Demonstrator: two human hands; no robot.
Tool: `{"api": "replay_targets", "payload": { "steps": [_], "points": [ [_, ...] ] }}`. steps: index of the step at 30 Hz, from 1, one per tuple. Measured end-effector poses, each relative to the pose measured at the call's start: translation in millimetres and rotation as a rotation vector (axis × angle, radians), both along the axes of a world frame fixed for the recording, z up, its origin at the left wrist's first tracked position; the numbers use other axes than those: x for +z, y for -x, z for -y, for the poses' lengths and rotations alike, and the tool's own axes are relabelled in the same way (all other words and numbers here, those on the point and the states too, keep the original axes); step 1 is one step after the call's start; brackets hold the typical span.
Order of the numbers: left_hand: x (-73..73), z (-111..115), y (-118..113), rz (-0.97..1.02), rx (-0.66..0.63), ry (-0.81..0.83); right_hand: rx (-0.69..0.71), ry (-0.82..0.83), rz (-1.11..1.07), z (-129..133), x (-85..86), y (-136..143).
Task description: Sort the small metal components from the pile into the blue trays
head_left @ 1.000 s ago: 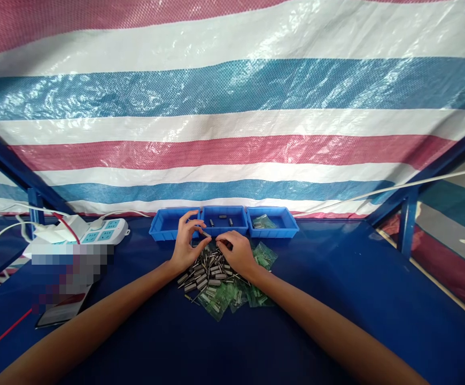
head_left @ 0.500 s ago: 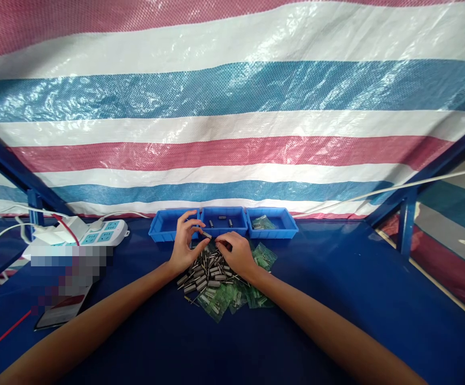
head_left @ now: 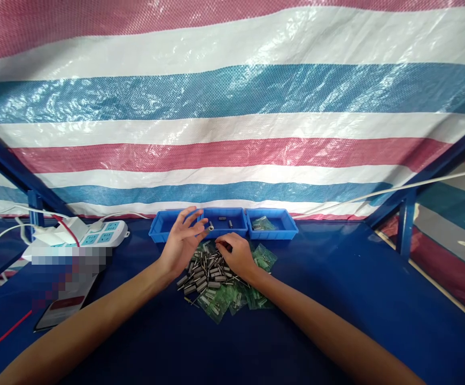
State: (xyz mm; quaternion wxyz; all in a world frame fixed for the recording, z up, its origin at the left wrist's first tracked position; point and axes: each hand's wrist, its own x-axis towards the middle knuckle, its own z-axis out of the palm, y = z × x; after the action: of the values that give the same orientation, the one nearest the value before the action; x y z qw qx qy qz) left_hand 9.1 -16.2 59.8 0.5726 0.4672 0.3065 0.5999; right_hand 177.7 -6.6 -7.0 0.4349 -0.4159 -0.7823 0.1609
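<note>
Between the thumb and fingertips of my left hand (head_left: 183,240) is a small metal cylinder (head_left: 211,227), its round end turned toward me, by the front of the middle blue bin (head_left: 238,231). The other fingers of that hand are raised and spread. My right hand (head_left: 238,255) is pinched above the right side of a pile of metal cylinders and thin pins (head_left: 206,271); whatever its fingertips may hold is hidden. Small clear green-tinted bags of metal parts (head_left: 218,302) lie at the front and right of the pile.
Behind the pile stand a left blue bin (head_left: 158,235), partly covered by my hand, and a right blue bin (head_left: 288,233) with a bagged part. A few cylinders lie in the middle one. Left are a power strip (head_left: 114,232), cables and a phone (head_left: 62,315). Striped sheeting (head_left: 232,155) hangs behind.
My left hand has turned and lifted slightly, swinging the metal cylinder up and its end toward me, away from my right fingertips. My right hand has barely moved.
</note>
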Motion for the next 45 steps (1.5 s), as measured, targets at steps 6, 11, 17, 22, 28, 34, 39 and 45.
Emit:
{"api": "replay_targets", "payload": {
  "steps": [6,11,17,22,28,34,39,45],
  "points": [
    [10.3,12.0,-4.1,0.324,-0.115,0.513,-0.006,0.001,0.002,1.6,2.5,0.3],
    [12.4,15.6,-6.0,0.379,-0.098,0.571,-0.022,-0.029,0.004,0.8,2.1,0.2],
    [7.0,10.3,-4.7,0.36,-0.015,0.577,-0.003,-0.009,0.002,0.9,1.6,-0.2],
    [5.1,9.4,-6.4,0.347,0.055,0.543,-0.01,-0.007,0.012,1.1,1.5,-0.8],
    [0.6,8.2,-8.3,0.342,0.088,0.556,-0.003,-0.01,0.011,1.1,1.9,-0.6],
    [6.1,11.1,-10.3,0.335,0.026,0.539,0.002,-0.011,0.01,0.1,0.0,-0.6],
    [6.0,11.7,-11.2,0.341,0.018,0.552,0.0,-0.006,0.019,-0.2,-0.3,-0.6],
    [-0.6,8.6,-11.5,0.354,0.021,0.553,-0.003,-0.01,0.026,0.2,0.6,-0.8]
  ]
}}
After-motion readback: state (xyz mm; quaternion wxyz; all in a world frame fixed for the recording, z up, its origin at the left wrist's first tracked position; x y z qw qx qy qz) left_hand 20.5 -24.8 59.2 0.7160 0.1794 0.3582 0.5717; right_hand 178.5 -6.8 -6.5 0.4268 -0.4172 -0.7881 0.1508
